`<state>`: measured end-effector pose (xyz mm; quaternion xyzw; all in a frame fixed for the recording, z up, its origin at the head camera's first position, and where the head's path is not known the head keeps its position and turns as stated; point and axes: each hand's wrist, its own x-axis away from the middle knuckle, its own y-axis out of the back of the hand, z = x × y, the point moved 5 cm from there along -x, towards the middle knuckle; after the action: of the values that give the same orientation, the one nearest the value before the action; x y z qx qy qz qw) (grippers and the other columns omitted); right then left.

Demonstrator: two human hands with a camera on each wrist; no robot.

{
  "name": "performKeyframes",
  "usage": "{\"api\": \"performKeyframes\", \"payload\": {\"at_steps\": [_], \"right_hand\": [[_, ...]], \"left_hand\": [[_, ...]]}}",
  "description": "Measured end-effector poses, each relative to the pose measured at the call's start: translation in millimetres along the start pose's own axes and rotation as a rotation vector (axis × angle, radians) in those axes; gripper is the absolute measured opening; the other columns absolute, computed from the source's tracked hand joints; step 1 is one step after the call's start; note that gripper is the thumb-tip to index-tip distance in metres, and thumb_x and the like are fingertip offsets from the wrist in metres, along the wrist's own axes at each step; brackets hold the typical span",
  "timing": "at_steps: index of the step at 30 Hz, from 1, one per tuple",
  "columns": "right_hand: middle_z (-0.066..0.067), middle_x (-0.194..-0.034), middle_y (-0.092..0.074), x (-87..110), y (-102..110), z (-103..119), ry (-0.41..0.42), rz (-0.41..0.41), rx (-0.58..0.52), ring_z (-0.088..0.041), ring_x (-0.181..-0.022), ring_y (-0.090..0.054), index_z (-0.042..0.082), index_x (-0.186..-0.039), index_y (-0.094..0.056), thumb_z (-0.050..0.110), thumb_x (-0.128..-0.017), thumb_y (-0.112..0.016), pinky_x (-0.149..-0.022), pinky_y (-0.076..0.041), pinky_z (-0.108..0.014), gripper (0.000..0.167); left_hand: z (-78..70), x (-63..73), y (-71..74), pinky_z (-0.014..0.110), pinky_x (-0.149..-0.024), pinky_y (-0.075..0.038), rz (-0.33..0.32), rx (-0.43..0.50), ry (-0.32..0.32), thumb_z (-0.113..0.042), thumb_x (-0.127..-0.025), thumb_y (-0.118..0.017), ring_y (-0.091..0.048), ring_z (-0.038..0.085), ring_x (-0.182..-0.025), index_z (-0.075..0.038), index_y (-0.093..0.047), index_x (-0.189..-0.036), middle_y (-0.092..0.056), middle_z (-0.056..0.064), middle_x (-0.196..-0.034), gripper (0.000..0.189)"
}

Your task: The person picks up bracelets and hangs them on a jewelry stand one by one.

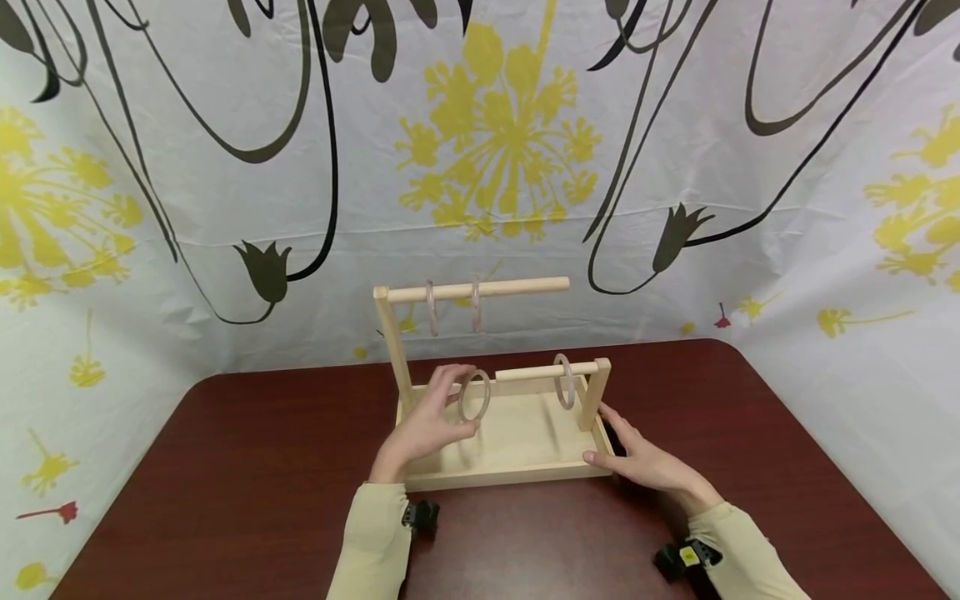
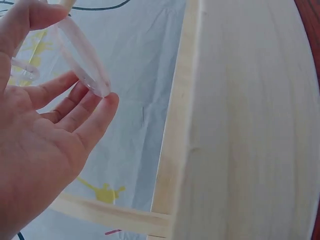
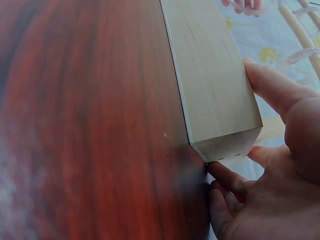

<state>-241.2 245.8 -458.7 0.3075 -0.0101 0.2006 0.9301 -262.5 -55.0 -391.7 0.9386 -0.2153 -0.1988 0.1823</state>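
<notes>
A pale wooden tray (image 1: 510,477) stands on the dark red table and carries two rods on posts. My left hand (image 1: 429,423) pinches a translucent ring (image 1: 474,395) upright just off the left end of the lower rod (image 1: 536,372); the left wrist view shows the ring (image 2: 82,62) between thumb and fingertips. Another ring (image 1: 566,382) hangs on that lower rod. Two rings (image 1: 432,308) hang on the upper rod (image 1: 517,287). My right hand (image 1: 647,460) grips the tray's front right corner (image 3: 215,95), thumb on one face and fingers (image 3: 227,182) curled at the other.
The table (image 1: 225,467) runs out to a rounded far right corner. A white cloth backdrop (image 1: 187,208) with yellow flowers and black stems hangs close behind the tray. Black wrist mounts sit on both sleeves.
</notes>
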Motion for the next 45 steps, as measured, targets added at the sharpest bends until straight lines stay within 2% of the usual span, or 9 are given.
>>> {"api": "performKeyframes", "payload": {"at_steps": [4, 6, 10, 17, 20, 25, 31, 38, 45], "right_hand": [[-0.029, -0.155, -0.005, -0.8, 0, 0, -0.007, -0.007, 0.015, -0.05, -0.139, -0.001, 0.004, -0.155, -0.006, 0.034, -0.092, -0.066, -0.102, -0.012, -0.07, 0.092], [-0.03, -0.154, -0.005, -0.5, 0, 0, -0.008, -0.008, 0.019, -0.05, -0.139, -0.001, 0.003, -0.155, -0.006, 0.035, -0.092, -0.066, -0.102, -0.012, -0.07, 0.092], [-0.03, -0.154, -0.005, -0.2, 0, 0, -0.004, -0.01, 0.021, -0.05, -0.139, -0.001, 0.002, -0.154, -0.007, 0.035, -0.091, -0.067, -0.102, -0.012, -0.07, 0.093], [-0.031, -0.154, -0.005, 0.5, 1, 1, 0.005, -0.015, 0.015, -0.05, -0.139, -0.002, 0.001, -0.154, -0.007, 0.034, -0.091, -0.067, -0.103, -0.012, -0.07, 0.093], [-0.031, -0.154, -0.005, 0.4, 2, 1, 0.007, -0.016, 0.021, -0.05, -0.139, -0.002, 0.0, -0.154, -0.006, 0.035, -0.092, -0.067, -0.103, -0.012, -0.069, 0.093], [-0.031, -0.154, -0.005, 0.3, 1, 0, 0.006, -0.014, 0.022, -0.05, -0.139, -0.002, 0.001, -0.154, -0.006, 0.035, -0.092, -0.066, -0.102, -0.012, -0.07, 0.093], [-0.031, -0.154, -0.005, 0.1, 1, 0, -0.003, -0.013, 0.026, -0.051, -0.139, -0.001, 0.002, -0.154, -0.007, 0.036, -0.091, -0.067, -0.102, -0.012, -0.071, 0.093], [-0.031, -0.154, -0.005, 0.1, 0, 0, -0.003, -0.011, 0.023, -0.05, -0.139, -0.001, 0.002, -0.154, -0.007, 0.036, -0.092, -0.066, -0.102, -0.012, -0.07, 0.093], [-0.032, -0.153, -0.006, 0.5, 0, 1, -0.007, -0.013, 0.019, -0.051, -0.139, -0.002, 0.001, -0.154, -0.007, 0.035, -0.091, -0.067, -0.102, -0.012, -0.07, 0.093]], "left_hand": [[-6.3, -2.2, 0.3, 0.044, -0.105, -0.035, -0.011, 0.022, 0.005, 0.01, -0.079, -0.068, -0.035, 0.033, -0.13, 0.004, -0.037, -0.14, -0.034, 0.019, -0.138, 0.068], [-2.1, -3.9, -0.7, 0.043, -0.105, -0.035, -0.016, 0.04, -0.004, 0.01, -0.08, -0.068, -0.036, 0.033, -0.131, 0.003, -0.036, -0.141, -0.034, 0.019, -0.138, 0.069], [-8.4, -6.9, -2.9, 0.048, -0.104, -0.035, -0.024, 0.082, -0.021, 0.012, -0.08, -0.068, -0.036, 0.037, -0.13, 0.006, -0.034, -0.141, -0.032, 0.024, -0.139, 0.069], [-7.5, -17.3, -10.9, 0.036, -0.102, -0.039, -0.026, 0.058, -0.055, 0.004, -0.08, -0.074, -0.04, 0.026, -0.129, -0.004, -0.039, -0.142, -0.038, 0.015, -0.14, 0.071], [-8.9, -21.4, -15.3, 0.035, -0.101, -0.04, -0.017, 0.054, -0.066, 0.002, -0.08, -0.074, -0.041, 0.024, -0.129, -0.005, -0.04, -0.141, -0.039, 0.013, -0.137, 0.07], [-11.0, -26.5, -22.0, 0.04, -0.101, -0.041, -0.002, 0.049, -0.085, 0.0, -0.081, -0.074, -0.038, 0.033, -0.131, -0.003, -0.04, -0.141, -0.039, 0.018, -0.138, 0.069], [-11.6, -31.7, -28.2, 0.038, -0.101, -0.04, 0.004, 0.038, -0.076, -0.002, -0.082, -0.075, -0.038, 0.035, -0.131, -0.002, -0.039, -0.142, -0.039, 0.017, -0.141, 0.07], [-10.4, -37.7, -34.5, 0.036, -0.1, -0.042, 0.013, 0.002, -0.054, -0.008, -0.083, -0.077, -0.042, 0.028, -0.13, -0.004, -0.04, -0.142, -0.041, 0.014, -0.141, 0.07], [-9.4, -43.3, -39.1, 0.032, -0.1, -0.041, 0.019, 0.021, -0.004, -0.011, -0.082, -0.078, -0.043, 0.024, -0.13, -0.005, -0.042, -0.142, -0.043, 0.008, -0.142, 0.07]]}}
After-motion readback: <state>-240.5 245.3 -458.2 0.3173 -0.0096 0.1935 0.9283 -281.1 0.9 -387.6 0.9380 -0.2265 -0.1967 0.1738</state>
